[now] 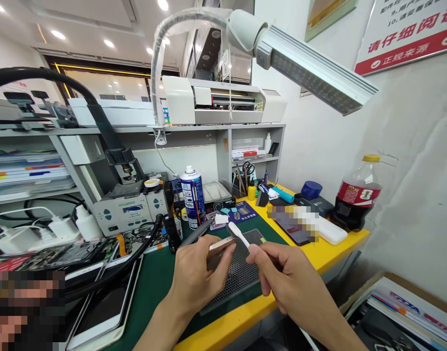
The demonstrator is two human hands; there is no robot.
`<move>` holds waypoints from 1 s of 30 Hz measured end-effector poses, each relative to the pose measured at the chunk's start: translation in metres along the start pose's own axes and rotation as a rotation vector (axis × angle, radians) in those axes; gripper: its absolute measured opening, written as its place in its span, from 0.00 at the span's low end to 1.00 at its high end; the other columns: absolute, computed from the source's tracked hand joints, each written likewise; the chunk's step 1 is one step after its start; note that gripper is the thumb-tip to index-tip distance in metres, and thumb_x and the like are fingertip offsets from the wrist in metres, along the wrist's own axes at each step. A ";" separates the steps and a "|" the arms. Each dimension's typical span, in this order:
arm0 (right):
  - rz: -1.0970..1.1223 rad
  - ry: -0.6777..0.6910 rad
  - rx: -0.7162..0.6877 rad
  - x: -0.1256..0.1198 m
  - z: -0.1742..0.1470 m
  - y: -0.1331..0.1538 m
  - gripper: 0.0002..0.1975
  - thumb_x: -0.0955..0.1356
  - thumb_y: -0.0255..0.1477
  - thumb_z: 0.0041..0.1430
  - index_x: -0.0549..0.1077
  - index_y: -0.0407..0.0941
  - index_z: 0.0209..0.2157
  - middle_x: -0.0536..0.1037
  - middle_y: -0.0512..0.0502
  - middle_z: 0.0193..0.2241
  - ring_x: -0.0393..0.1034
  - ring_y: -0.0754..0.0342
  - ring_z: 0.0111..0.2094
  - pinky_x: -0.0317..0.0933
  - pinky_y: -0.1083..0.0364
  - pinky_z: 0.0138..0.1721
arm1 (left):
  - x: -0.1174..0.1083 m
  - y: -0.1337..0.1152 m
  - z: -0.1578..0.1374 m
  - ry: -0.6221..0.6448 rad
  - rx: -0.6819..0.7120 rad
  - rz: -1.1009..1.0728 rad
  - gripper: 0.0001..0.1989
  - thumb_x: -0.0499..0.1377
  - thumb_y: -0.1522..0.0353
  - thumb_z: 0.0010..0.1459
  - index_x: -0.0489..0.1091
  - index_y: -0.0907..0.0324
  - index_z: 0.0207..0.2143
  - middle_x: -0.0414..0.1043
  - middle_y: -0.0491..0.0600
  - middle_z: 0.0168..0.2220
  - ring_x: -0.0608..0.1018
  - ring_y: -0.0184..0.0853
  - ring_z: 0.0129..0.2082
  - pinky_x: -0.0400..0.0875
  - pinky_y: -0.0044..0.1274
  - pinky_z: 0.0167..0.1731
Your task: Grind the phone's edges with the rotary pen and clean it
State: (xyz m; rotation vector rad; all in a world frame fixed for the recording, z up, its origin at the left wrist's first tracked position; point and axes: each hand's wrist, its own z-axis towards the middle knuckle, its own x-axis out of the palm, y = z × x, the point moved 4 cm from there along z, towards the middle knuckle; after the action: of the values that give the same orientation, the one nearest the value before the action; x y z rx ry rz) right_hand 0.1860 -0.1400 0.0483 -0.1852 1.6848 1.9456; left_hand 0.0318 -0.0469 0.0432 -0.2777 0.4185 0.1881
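My left hand (196,273) is closed around a phone (220,244), which is tilted so that mostly its pale metallic edge shows; my fingers cover much of it. Between the thumb and fingers of my right hand (282,270) is a white toothbrush (240,235). Its rounded head, with dark bristles on the underside, is close to the phone's upper edge; whether they touch I cannot tell. Both hands are above a grey perforated pad (241,273) on the green work mat (153,287).
A blue spray can (193,197) and a black flashlight (171,233) stand behind my left hand. Tablets (102,297) lie at left beside a black hose. On the yellow table edge (318,253) are a dark phone (291,226) and a cola bottle (357,195). A lamp (318,68) hangs overhead.
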 end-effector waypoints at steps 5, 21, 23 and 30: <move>0.004 -0.001 0.019 0.001 0.002 0.000 0.28 0.58 0.51 0.69 0.75 0.43 0.32 0.67 0.54 0.16 0.57 0.61 0.11 0.50 0.59 0.13 | 0.001 0.000 0.000 -0.005 0.007 0.005 0.10 0.64 0.70 0.61 0.65 0.57 0.42 0.79 0.44 0.27 0.76 0.28 0.14 0.60 0.17 0.12; -0.037 -0.028 -0.012 0.004 0.004 0.002 0.25 0.58 0.48 0.70 0.66 0.45 0.26 0.66 0.55 0.16 0.55 0.61 0.13 0.49 0.58 0.17 | 0.000 0.001 -0.001 -0.016 0.023 -0.001 0.10 0.65 0.70 0.61 0.67 0.57 0.43 0.79 0.45 0.29 0.81 0.31 0.20 0.66 0.17 0.16; -0.072 -0.063 -0.039 0.004 0.002 0.003 0.26 0.58 0.48 0.70 0.64 0.46 0.23 0.64 0.56 0.15 0.54 0.62 0.14 0.48 0.57 0.19 | 0.001 0.002 -0.001 -0.018 0.022 -0.006 0.10 0.65 0.70 0.61 0.67 0.57 0.44 0.80 0.45 0.29 0.81 0.31 0.21 0.68 0.18 0.17; -0.092 -0.122 -0.124 0.007 0.000 0.006 0.28 0.59 0.46 0.70 0.60 0.46 0.19 0.60 0.55 0.14 0.54 0.60 0.17 0.46 0.56 0.21 | 0.001 0.002 -0.001 -0.016 0.009 -0.008 0.11 0.65 0.70 0.61 0.68 0.57 0.43 0.79 0.43 0.29 0.81 0.29 0.21 0.69 0.17 0.19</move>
State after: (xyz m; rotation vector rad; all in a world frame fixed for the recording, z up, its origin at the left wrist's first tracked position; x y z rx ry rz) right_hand 0.1776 -0.1381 0.0508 -0.1832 1.4534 1.9530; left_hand 0.0318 -0.0454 0.0413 -0.2687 0.4022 0.1805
